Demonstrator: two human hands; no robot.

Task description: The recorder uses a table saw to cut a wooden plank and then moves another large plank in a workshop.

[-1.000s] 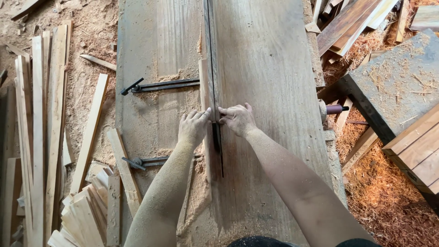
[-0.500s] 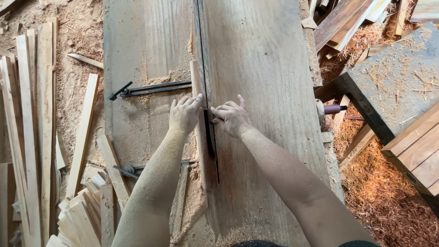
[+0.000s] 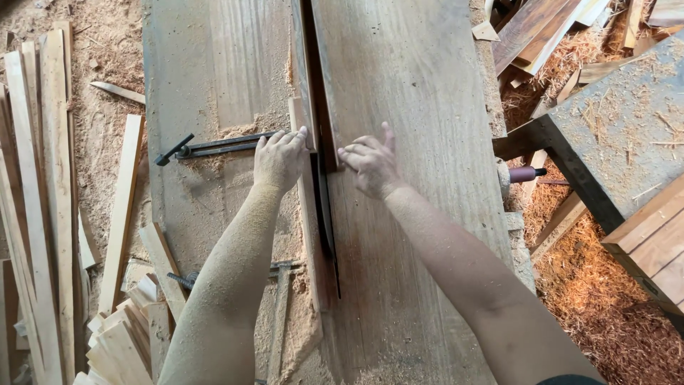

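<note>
A long thin wooden strip [image 3: 308,235] lies lengthwise on the dusty wooden saw table [image 3: 413,85], beside a dark slot holding a dark blade [image 3: 325,214]. My left hand [image 3: 280,160] presses down on the strip, fingers curled over its far part. My right hand [image 3: 370,167] lies flat on the table just right of the slot, its fingertips reaching the slot's edge and its thumb raised. Both forearms are coated in sawdust.
Two black metal clamp bars [image 3: 214,146] [image 3: 235,274] lie across the left half of the table. Cut slats [image 3: 35,199] are stacked on the sawdust floor at left. A grey bench [image 3: 627,121] and planks [image 3: 541,25] stand at right above wood shavings.
Both hands have slid away from me along the strip. My right hand has drawn apart from the left and now lies flatter on the table.
</note>
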